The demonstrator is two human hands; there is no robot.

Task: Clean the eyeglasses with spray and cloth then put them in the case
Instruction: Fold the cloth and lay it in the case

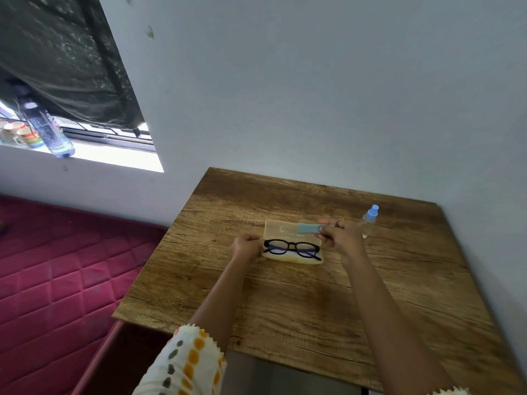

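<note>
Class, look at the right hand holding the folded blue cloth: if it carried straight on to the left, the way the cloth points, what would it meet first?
Probably the open lid of the case, which the cloth in the right hand already overlaps; depth is unclear, so it might pass just above it.

Both forearms are bare below a white sleeve (188, 366) dotted orange and grey, with fringed cuffs.

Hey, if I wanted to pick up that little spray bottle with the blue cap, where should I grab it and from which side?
Probably take the spray bottle around its clear body, below the blue cap, coming from the right or from above. It stands upright near the table's far right edge, and the right hand, holding a folded blue cloth, sits just to its left, crowding that side.
</note>
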